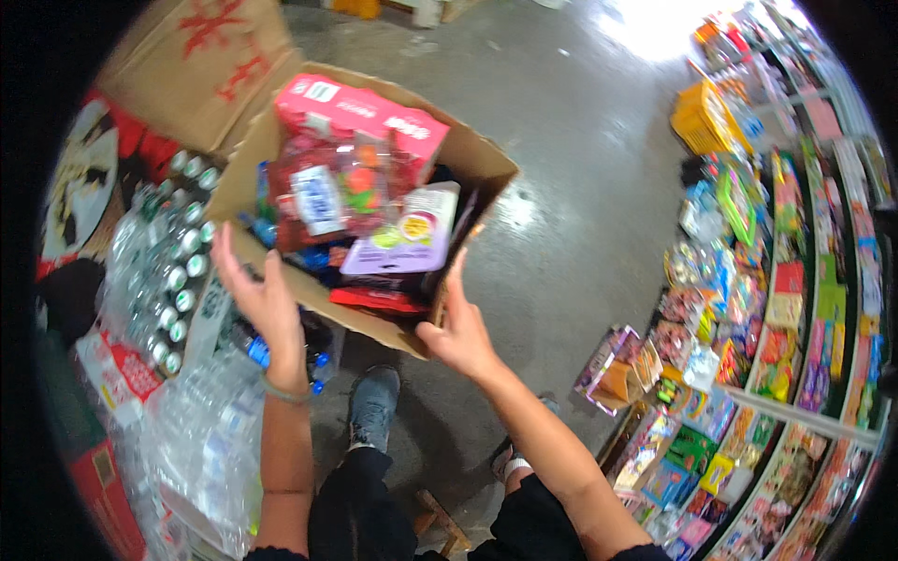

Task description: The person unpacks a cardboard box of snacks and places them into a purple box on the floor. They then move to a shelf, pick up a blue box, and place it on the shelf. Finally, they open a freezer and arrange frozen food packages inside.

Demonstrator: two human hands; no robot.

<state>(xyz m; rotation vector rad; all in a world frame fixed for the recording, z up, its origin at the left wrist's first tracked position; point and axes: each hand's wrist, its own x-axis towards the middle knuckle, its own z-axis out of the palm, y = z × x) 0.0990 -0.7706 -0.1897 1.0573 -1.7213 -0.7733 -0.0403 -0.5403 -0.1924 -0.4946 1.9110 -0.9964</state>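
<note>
An open cardboard box (382,335) is in front of me, above the floor and beside packed bottles. My right hand (459,326) grips its near right corner, the thumb lying along the rim. Against the near left wall, my left hand (263,298) has its fingers spread; how firmly it touches the box is unclear. Inside the box are a pink carton (365,109), a clear plastic pack with a white label (319,200), a purple and white pouch (407,235) and a red packet (375,298). The box's underside is hidden.
Shrink-wrapped bottles with white caps (179,273) stand at left, near more plastic-wrapped goods (217,435). Shelves of packaged snacks (779,301) curve along the right. A yellow basket (701,116) and a small open carton (617,372) are beside them. A wooden stool (442,522) is below me.
</note>
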